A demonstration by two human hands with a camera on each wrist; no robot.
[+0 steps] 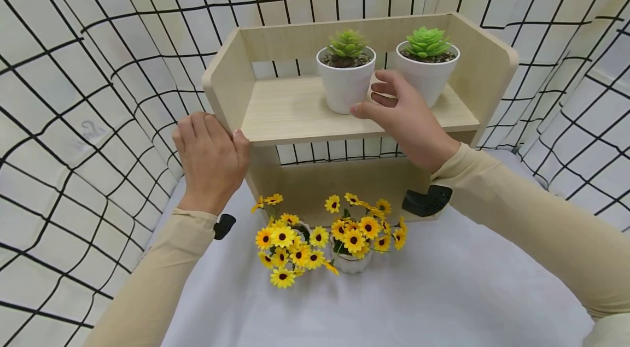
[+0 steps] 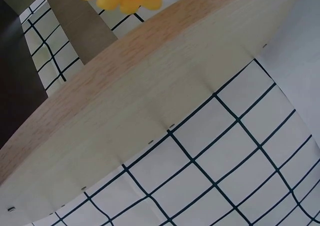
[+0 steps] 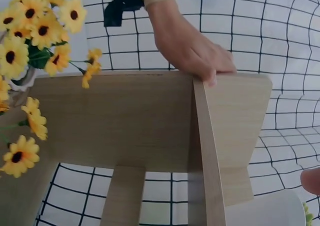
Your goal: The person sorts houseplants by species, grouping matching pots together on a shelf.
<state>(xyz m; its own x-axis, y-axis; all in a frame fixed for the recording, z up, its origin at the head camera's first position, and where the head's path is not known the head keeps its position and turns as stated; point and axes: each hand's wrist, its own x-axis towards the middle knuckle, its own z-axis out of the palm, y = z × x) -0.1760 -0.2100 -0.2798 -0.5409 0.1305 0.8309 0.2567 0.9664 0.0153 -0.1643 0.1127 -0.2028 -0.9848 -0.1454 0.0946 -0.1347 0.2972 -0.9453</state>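
The left green plant (image 1: 345,82), in the curled right grip (image 1: 407,115), and its twin (image 1: 423,72) are up on the shelf (image 1: 285,106) the left grip (image 1: 211,158) holds, but the yellow flowers (image 1: 319,236) aren't.

no text legible with certainty. one faint grey mark (image 1: 92,129), resembling the figure 2, noted on the white backing (image 1: 85,109) behind the black wire grid (image 1: 72,170), left in head view.

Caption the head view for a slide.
Left hand holding a wooden shelf, right hand touching the left succulent pot beside a second succulent pot, yellow flowers below.
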